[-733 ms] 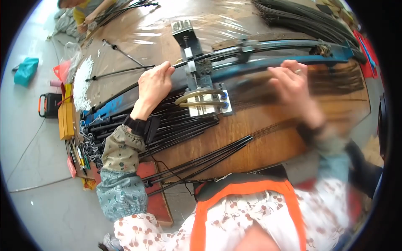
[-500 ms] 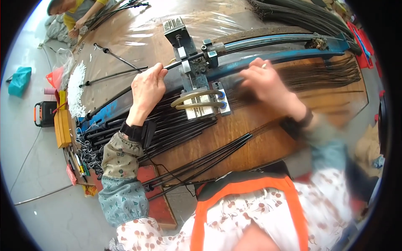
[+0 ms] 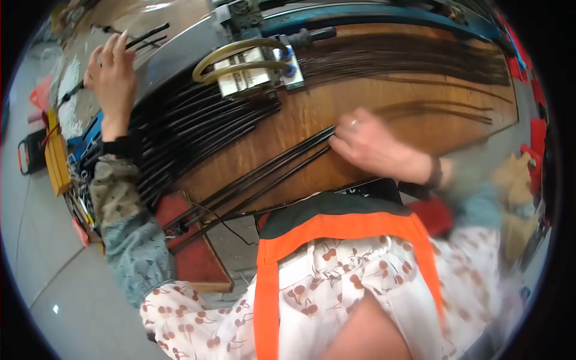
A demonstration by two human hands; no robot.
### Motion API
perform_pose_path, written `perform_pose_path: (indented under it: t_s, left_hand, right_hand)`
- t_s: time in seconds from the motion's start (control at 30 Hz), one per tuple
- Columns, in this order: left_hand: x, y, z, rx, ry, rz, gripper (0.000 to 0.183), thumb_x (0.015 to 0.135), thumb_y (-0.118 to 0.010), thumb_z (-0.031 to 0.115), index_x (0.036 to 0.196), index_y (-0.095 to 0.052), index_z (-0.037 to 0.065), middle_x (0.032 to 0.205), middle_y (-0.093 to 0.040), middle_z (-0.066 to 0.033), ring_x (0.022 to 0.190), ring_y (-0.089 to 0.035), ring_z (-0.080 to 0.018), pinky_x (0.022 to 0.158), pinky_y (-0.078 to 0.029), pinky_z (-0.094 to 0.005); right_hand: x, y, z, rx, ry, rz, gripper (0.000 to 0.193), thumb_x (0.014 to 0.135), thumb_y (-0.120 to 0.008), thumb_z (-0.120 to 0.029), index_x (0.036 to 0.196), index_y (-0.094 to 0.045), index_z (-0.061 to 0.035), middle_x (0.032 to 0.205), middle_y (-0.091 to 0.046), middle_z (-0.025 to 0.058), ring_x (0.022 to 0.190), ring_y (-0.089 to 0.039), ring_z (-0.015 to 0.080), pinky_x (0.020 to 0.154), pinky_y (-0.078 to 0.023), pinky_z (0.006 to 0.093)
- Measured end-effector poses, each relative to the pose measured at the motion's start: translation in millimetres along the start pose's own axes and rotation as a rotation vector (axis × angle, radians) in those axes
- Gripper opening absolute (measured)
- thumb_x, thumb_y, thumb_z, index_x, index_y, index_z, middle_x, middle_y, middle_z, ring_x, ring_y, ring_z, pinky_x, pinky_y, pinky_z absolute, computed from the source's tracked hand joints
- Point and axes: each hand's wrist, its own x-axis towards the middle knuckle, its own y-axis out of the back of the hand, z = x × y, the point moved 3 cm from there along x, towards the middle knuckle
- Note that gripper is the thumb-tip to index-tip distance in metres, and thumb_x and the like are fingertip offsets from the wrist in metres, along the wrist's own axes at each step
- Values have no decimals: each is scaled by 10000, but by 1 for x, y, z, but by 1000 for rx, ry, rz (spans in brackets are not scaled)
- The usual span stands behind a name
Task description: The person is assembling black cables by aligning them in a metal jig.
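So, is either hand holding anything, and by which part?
Can't tell: right hand at black rods' right ends, left hand by another rod; both grips unclear.

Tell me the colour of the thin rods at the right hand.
Black: the rods at the right hand, seen best in the head view.

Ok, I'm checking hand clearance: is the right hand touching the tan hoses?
Apart: the head view shows brown tabletop between the right hand and the tan hoses.

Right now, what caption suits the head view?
Right hand at black rods, left hand by another rod, above a wooden table.
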Motion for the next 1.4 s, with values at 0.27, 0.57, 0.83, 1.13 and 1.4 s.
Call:
perform_pose_path:
  t_s: [0.27, 0.57, 0.83, 1.13, 1.4]
  left_hand:
    - [-65, 146, 263, -669, 503, -444, 216, 833, -691, 170, 1036, -644, 117, 737, -529, -62, 701, -583, -248, 609, -456, -390]
    - [20, 144, 225, -497, 145, -456, 468, 743, -634, 54, 1197, -652, 169, 712, -508, -29, 616, -598, -196, 512, -488, -331]
    - [102, 135, 177, -386, 3, -267, 360, 835, -663, 26, 1185, -691, 104, 725, -532, -106, 642, -549, -311, 579, -443, -422]
    - [103, 131, 95, -426, 148, -148, 170, 928, -613, 27, 1096, -635, 30, 838, -572, -179, 739, -568, -369, 645, -453, -440]
    - [90, 199, 30, -323, 581, -1, 140, 995, -603, 116, 1051, -633, -8, 746, -581, -133, 619, -476, -198, 581, -414, -315]
  right_hand:
    - [-18, -3, 43, 248, -140, 465, 262, 749, -675, 13, 1009, -649, -2, 870, -630, 162, 838, -619, 319, 754, -511, 431]
    - [-66, 35, 100, 384, -375, 526, 46, 860, -680, -75, 886, -670, -39, 789, -627, 125, 769, -594, 329, 733, -467, 419]
    - [-91, 70, 143, 93, -321, 933, 320, 809, -781, -193, 1101, -703, -88, 739, -609, 38, 674, -595, 210, 637, -497, 334]
    - [-80, 93, 172, -351, -414, 787, 394, 856, -705, -127, 1245, -641, -114, 848, -654, 42, 729, -601, 192, 638, -471, 341]
    - [68, 118, 173, 663, -279, 660, 151, 950, -670, -168, 1011, -696, -32, 792, -699, 77, 682, -643, 127, 638, -514, 272]
